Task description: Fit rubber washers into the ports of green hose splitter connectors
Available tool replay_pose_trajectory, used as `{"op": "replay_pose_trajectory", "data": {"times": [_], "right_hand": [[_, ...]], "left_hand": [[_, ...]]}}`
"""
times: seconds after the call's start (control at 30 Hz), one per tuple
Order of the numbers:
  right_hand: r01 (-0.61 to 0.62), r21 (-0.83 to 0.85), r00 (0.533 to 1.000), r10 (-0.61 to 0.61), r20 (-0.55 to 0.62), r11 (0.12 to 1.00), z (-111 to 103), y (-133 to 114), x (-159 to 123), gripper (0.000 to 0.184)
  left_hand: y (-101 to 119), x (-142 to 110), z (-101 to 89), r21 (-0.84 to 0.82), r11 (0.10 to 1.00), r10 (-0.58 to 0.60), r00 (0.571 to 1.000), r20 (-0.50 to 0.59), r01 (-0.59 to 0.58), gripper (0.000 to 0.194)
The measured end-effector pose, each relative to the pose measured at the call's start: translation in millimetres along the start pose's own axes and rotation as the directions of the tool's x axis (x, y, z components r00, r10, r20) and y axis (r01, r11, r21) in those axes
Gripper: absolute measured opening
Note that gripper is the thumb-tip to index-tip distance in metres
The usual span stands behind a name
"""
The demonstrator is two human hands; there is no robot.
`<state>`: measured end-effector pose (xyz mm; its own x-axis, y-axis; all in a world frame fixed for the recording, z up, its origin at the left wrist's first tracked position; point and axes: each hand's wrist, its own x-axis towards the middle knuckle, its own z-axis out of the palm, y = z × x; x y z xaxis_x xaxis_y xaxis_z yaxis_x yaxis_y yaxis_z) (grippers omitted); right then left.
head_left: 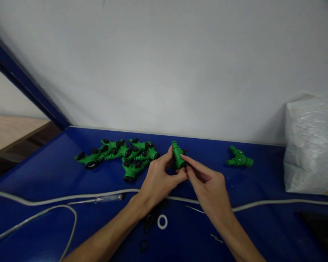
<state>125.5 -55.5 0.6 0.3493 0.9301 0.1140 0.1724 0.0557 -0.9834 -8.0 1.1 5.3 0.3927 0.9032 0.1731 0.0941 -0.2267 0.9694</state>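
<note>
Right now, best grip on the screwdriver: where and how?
Take the clear handle from above, fingers closing across it. It's the thicker end; the thin shaft points left. The handle lies flat, with a pale cable just beyond, so the far side looks tighter.

The blue table [205, 233] has free surface between the green connector cluster [128, 154] and the wrapped package [311, 145], but one green connector [240, 158] and the white cable [265, 204] stand there.

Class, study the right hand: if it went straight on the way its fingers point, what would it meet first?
The right hand would first meet the green fitting held in the left hand. Its index fingertip already seems to touch it, though depth is hard to judge.
</note>
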Motion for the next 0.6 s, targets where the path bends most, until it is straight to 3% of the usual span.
{"op": "replay_pose_trajectory", "data": {"times": [0.2, 0.47, 0.6], "right_hand": [[0.029, 0.027, 1.000, -0.029, 0.002, 0.999, 0.6, 1.4, 1.8, 0.032], [0.042, 0.146, 0.996, -0.054, 0.077, 0.988, 1.0, -4.3, 3.0, 0.032], [0.042, 0.121, 0.995, -0.053, 0.086, 0.992, -1.7, -5.0, 4.8, 0.032]], "left_hand": [[-2.6, 1.8, -1.4, 0.024, 1.000, 0.019, 1.000, 0.021, -0.019, 0.054], [-4.7, 15.2, -8.2, -0.327, 0.925, -0.163, 0.979, 0.124, 0.195, 0.052], [0.1, 15.9, -10.4, -0.417, 0.865, -0.224, 0.959, 0.174, 0.278, 0.057]]}}
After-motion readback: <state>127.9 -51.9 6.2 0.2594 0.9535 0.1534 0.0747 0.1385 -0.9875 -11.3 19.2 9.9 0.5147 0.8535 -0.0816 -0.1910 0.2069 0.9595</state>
